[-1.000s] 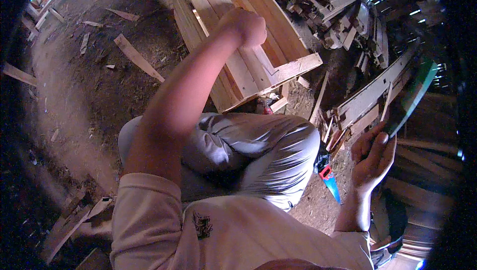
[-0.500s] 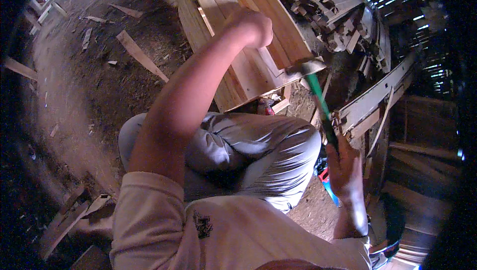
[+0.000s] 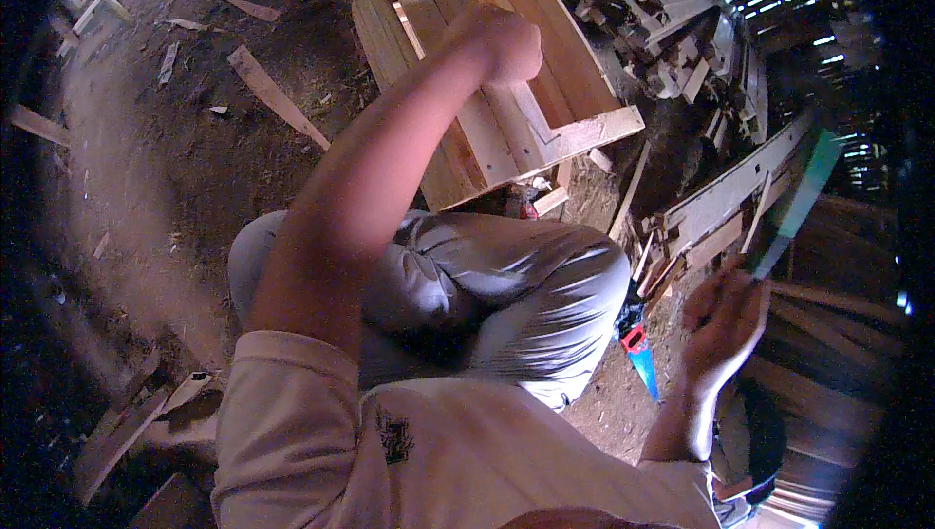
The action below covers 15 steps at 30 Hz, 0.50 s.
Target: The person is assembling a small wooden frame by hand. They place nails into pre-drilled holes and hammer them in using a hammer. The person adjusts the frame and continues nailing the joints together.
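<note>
My left hand (image 3: 502, 42) is closed and rests on a wooden frame (image 3: 584, 130) of pale planks that lies on the dirt ahead of my bent knee (image 3: 545, 285). My right hand (image 3: 726, 320) is raised at the right and grips a green-handled hammer (image 3: 794, 203), which points up and away, blurred by motion. The hammer's head is lost in the dark at the upper right.
A blue and red hand saw (image 3: 638, 349) lies on the ground beside my knee. Offcuts and stacked slats (image 3: 672, 3) pile up at the upper right. Loose boards (image 3: 278, 95) lie on the sawdust-covered dirt at the left, and planks (image 3: 726, 198) lean at the right.
Half a second ago the hammer was down on the frame's near corner; now my right hand has swung it back up to the right. My left hand has stayed on the frame.
</note>
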Each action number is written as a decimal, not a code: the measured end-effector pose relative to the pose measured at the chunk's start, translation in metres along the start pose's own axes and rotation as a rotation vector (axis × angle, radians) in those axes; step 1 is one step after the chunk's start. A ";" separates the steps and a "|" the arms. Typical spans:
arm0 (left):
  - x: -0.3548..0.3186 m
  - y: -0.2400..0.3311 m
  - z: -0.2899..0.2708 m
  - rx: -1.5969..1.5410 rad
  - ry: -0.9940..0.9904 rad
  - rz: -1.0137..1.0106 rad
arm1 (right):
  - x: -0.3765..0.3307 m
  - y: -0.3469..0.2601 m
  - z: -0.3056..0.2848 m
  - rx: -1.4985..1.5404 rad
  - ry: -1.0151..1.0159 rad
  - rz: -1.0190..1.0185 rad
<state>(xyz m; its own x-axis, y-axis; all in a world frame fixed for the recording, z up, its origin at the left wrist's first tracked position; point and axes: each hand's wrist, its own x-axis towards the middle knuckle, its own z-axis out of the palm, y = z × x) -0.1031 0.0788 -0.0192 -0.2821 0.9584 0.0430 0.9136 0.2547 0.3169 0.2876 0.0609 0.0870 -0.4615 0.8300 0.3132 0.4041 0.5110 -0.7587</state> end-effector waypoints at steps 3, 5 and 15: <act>0.009 -0.004 0.015 -0.004 0.128 0.068 | -0.004 -0.009 0.019 0.265 0.116 -0.041; 0.018 -0.012 0.032 -0.021 0.218 0.084 | -0.011 -0.006 0.018 -0.050 -0.153 -0.010; 0.016 0.000 0.016 0.023 0.102 0.025 | -0.022 0.021 0.000 0.476 -0.060 0.227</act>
<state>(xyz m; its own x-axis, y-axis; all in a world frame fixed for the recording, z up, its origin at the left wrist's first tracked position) -0.1028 0.0964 -0.0340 -0.2862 0.9468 0.1474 0.9270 0.2346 0.2927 0.3063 0.0537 0.0645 -0.4542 0.8865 0.0886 0.1020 0.1506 -0.9833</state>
